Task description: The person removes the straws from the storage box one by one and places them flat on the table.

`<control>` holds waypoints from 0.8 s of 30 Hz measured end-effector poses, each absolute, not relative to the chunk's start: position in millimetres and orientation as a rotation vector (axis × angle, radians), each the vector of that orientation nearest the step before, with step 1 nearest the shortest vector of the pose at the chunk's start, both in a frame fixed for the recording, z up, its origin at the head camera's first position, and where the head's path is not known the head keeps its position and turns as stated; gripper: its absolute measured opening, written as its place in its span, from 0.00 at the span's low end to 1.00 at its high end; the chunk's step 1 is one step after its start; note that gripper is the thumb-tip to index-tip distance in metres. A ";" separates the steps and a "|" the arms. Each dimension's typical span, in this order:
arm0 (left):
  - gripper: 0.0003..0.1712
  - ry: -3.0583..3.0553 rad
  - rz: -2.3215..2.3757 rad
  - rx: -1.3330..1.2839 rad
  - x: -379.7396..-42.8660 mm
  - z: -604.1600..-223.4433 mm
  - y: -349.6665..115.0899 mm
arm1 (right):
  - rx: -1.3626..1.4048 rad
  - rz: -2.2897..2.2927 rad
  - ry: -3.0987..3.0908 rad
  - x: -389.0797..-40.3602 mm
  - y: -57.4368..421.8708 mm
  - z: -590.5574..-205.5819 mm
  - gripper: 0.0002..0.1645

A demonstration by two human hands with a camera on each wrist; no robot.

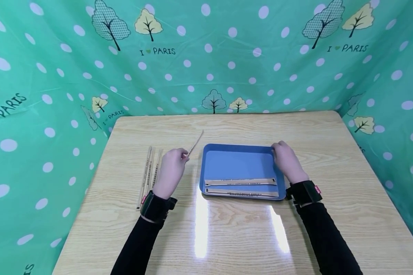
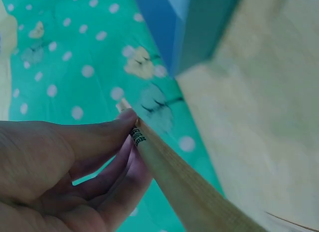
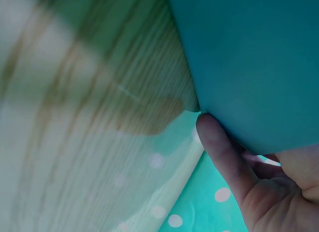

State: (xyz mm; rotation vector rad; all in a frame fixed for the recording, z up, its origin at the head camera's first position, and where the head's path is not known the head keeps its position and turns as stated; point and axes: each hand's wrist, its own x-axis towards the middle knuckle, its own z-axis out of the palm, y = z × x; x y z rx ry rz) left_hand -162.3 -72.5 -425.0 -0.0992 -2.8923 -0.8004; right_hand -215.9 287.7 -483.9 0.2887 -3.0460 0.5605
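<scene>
In the head view my left hand (image 1: 172, 168) pinches a thin paper-wrapped pair of chopsticks (image 1: 195, 143) between thumb and fingertips, left of the blue tray (image 1: 239, 162). The left wrist view shows the printed wrapper of those chopsticks (image 2: 164, 177) held near one end, tilted and off the table. My right hand (image 1: 288, 160) grips the tray at its far right corner. In the right wrist view its thumb (image 3: 219, 147) lies against the outer wall of the tray (image 3: 254, 72). Two wrapped chopstick packets (image 1: 241, 182) lie crosswise along the tray's near side.
More wrapped chopsticks (image 1: 145, 177) lie side by side on the wooden table (image 1: 241, 233), left of the tray and partly behind my left hand. A green dotted cloth (image 1: 220, 72) hangs around the table's back and sides.
</scene>
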 end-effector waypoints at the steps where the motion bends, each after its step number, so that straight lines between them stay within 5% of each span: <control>1: 0.10 -2.899 -0.802 -0.065 -160.0 -427.5 -76.8 | 0.287 0.558 -3.049 -216.1 287.6 -483.8 0.15; 24: 0.10 -2.942 -0.818 0.310 -135.6 -460.0 -121.8 | 0.283 0.550 -3.038 -214.5 284.7 -484.3 0.14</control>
